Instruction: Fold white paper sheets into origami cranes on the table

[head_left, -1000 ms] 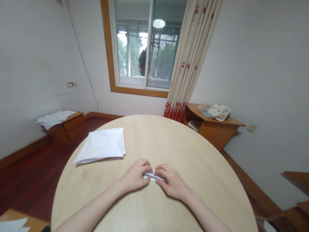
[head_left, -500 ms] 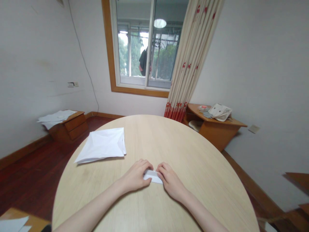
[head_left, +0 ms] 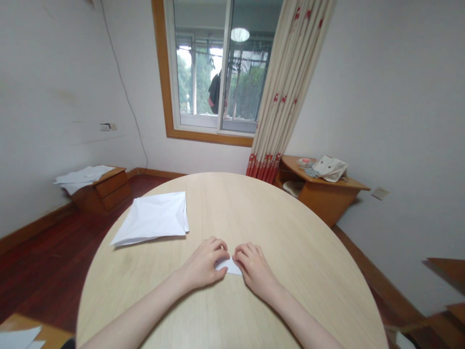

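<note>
A small folded piece of white paper (head_left: 231, 266) lies on the round wooden table (head_left: 232, 208), between my two hands. My left hand (head_left: 209, 261) is closed on its left end, with thumb near the front edge and fingers curled over the back. My right hand (head_left: 252, 263) pinches the right end, fingertips bent down onto the paper. The fingertips of both hands nearly meet at the far edge of the paper. Parts of the paper are hidden under the fingers.
A stack of white paper sheets (head_left: 152, 216) rests on the table's left side. Behind on the left stands a small drawer cabinet (head_left: 111, 186) with papers on it. At the back right is a wooden corner desk (head_left: 319, 198) bearing a cloth bag (head_left: 330, 168).
The raised strip along the paper's far side now looks flattened, and less paper shows. Both hands have shifted only slightly, their fingertips a little closer together.
</note>
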Motion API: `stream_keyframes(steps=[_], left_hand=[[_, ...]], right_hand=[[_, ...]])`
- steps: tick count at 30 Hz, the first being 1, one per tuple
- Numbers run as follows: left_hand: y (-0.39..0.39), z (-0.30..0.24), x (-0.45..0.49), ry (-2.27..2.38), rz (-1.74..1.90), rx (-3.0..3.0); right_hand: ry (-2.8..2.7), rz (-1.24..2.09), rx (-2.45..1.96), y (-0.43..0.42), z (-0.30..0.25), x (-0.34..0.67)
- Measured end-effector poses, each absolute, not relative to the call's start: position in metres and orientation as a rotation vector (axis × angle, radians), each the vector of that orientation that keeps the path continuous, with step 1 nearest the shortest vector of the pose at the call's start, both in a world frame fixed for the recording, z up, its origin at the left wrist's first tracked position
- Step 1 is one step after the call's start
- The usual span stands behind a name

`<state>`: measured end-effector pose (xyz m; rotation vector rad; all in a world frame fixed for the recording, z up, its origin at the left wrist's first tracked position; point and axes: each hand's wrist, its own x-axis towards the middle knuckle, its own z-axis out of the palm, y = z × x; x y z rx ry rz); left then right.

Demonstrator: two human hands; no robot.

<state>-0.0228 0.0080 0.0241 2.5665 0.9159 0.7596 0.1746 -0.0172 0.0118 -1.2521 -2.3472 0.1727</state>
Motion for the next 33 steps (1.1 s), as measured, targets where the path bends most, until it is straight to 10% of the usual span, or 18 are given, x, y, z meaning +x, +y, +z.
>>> stream_keyframes(steps=[33], left_hand=[[0.011, -0.011, -0.017, 1.25, 0.428, 2.747]], right_hand=[[-2.518, 0.581, -1.417, -0.016, 0.014, 0.182]])
